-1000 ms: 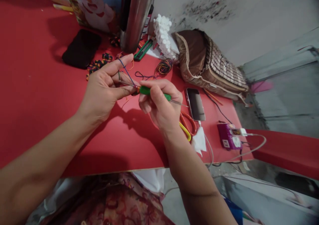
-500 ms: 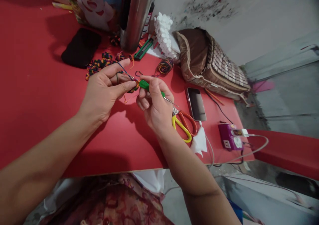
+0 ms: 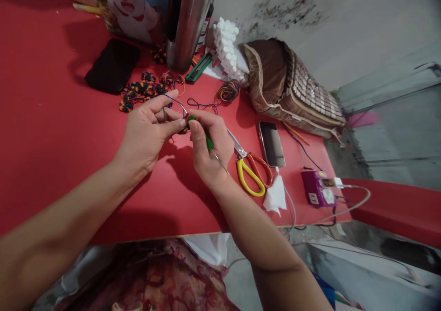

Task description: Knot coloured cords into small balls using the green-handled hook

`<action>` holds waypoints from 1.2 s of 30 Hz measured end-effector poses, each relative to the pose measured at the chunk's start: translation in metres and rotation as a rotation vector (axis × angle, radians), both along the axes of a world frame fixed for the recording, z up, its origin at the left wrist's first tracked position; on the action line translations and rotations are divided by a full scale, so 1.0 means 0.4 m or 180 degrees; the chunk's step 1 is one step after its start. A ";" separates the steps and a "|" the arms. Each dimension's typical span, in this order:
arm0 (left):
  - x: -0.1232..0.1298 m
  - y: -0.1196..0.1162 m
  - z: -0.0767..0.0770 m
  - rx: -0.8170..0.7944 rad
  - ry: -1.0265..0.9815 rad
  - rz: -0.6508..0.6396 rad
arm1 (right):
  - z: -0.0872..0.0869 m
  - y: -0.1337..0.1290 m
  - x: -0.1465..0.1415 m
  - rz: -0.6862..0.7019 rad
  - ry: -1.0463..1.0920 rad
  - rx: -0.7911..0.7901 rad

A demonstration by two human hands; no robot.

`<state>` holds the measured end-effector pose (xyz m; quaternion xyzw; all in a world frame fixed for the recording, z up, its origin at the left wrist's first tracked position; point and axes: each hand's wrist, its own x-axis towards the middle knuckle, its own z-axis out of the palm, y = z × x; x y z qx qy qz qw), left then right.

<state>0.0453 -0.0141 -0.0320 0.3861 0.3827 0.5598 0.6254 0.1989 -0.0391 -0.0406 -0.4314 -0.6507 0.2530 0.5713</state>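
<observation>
My right hand grips a crochet hook by its green handle, with a thin metal end sticking out past the palm. Between the thumb and fingers of my left hand is a small piece of dark and orange crochet, mostly hidden by the fingertips. A dark strand of yarn runs from the raised left index finger to the hook's tip at the piece. Behind my left hand lies a pile of multicoloured crocheted pieces. A small wound bundle of yarn rests beyond my right hand, its loose strand trailing toward the work.
On the red table lie scissors with yellow and orange handles, a phone, a crumpled tissue, a green cutter and a black object. A metal cylinder, a brown cushion and a purple power adapter stand around.
My right hand has tilted the crochet hook more steeply, its rear end swinging downward. The left index finger has lowered a little, and more of the yarn strand behind shows.
</observation>
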 end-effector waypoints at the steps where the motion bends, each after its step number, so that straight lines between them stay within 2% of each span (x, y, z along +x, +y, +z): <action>1: -0.006 0.005 0.001 -0.0059 -0.0047 -0.0083 | -0.003 -0.003 -0.001 0.0004 0.0013 0.0009; 5: -0.035 0.030 0.008 -0.0269 -0.0276 -0.0481 | -0.003 -0.006 -0.003 0.0143 0.0420 -0.0121; 10: -0.050 0.051 0.010 -0.0387 -0.0509 -0.0521 | 0.017 0.002 -0.007 0.0181 0.0913 -0.0529; 15: -0.055 0.058 0.010 -0.0274 -0.0472 -0.0548 | 0.030 0.008 -0.007 0.0218 0.1038 -0.0427; 17: -0.051 0.051 0.027 -0.0335 -0.0516 -0.0493 | 0.029 0.011 -0.005 0.0231 0.1067 -0.0342; 22: -0.029 0.024 0.092 -0.0729 -0.0549 -0.0036 | 0.026 0.021 0.001 0.0410 0.1114 -0.0046; 24: -0.026 0.021 0.102 -0.0728 -0.0508 0.0007 | 0.027 0.023 0.004 0.0382 0.1087 -0.0037; 27: -0.036 0.028 0.090 -0.0586 -0.0417 -0.0056 | 0.027 0.023 0.008 0.0249 0.1084 -0.0066; 33: -0.068 0.056 0.032 -0.0060 -0.0278 -0.0385 | 0.031 0.023 0.013 0.0208 0.1137 -0.0100; 36: -0.074 0.060 0.025 0.0048 -0.0166 -0.0390 | 0.038 0.022 0.016 0.0182 0.1134 -0.0072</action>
